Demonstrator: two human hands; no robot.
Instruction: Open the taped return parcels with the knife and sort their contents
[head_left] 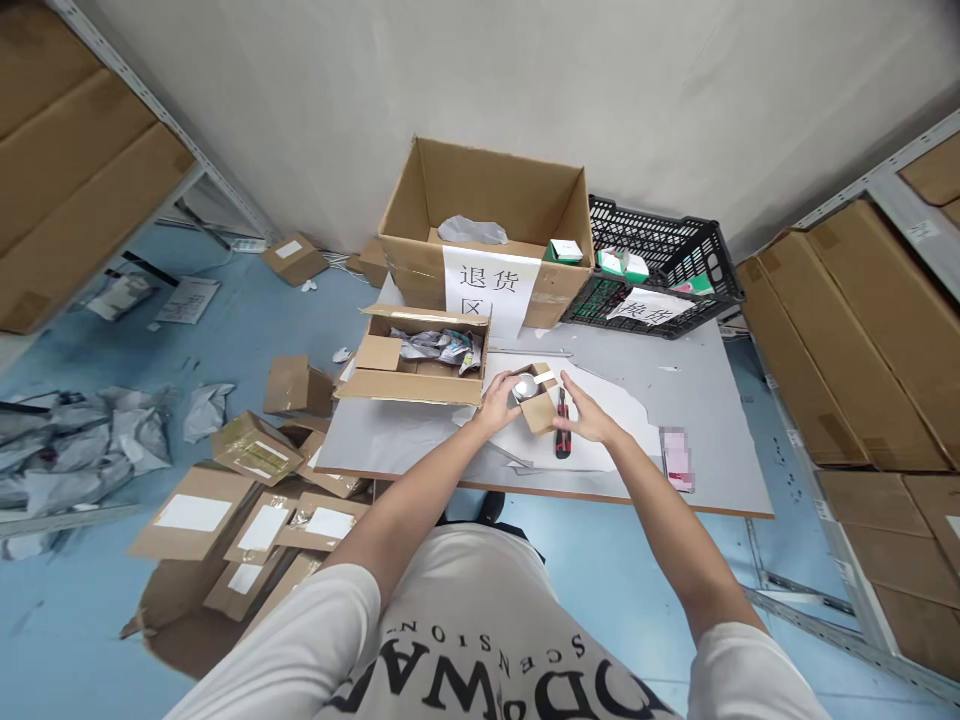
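A small brown cardboard box (538, 412) is tilted above the table between my hands, its top open. A round, shiny whitish item (524, 388) shows at its opening; its kind is unclear. My left hand (496, 404) grips the box's left side, fingertips near the round item. My right hand (589, 412) is beside the box's right side, fingers spread and thumb close to the cardboard; whether it touches is hard to tell. Below lies a red and black utility knife (562, 440) on white paper (611, 415), partly between the box and my right hand.
A larger open carton (416, 385) with grey wrapped items stands left on the table (720, 430). Behind are a big labelled carton (412, 262) and a black crate (675, 255) holding green-white boxes. A pink blurred object (677, 460) lies right. Parcels (195, 510) cover the left floor.
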